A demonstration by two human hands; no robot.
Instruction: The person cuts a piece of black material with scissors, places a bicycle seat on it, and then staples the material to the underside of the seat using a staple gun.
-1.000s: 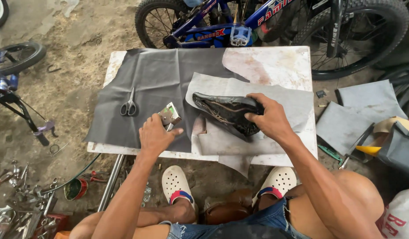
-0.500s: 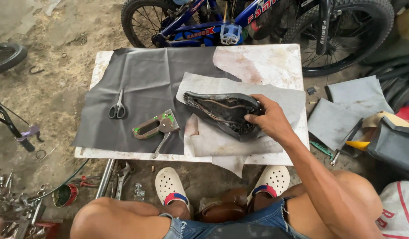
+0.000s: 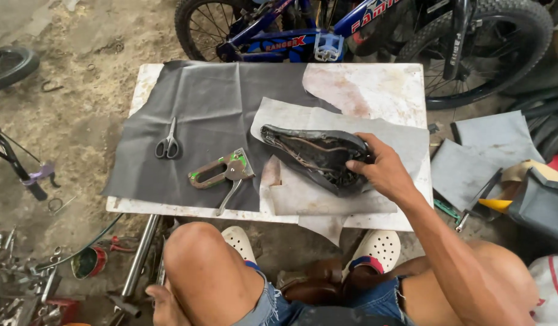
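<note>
Your table point(image 3: 375, 84) carries a dark sheet point(image 3: 206, 115), with the bicycle saddle point(image 3: 312, 154) upside down on grey cloth point(image 3: 406, 145). Your right hand point(image 3: 381, 172) grips the saddle's wide end. Staple gun point(image 3: 221, 172) and scissors point(image 3: 168, 143) lie apart. Your left hand point(image 3: 164, 305) hangs low by your knee, its fingers hidden, so I cannot tell its grip.

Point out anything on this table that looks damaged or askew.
The bicycle saddle lies upside down under the right hand, its underside worn. The grey sheet beneath it overhangs the table edge, ragged. The staple gun shows chipped green paint.
</note>
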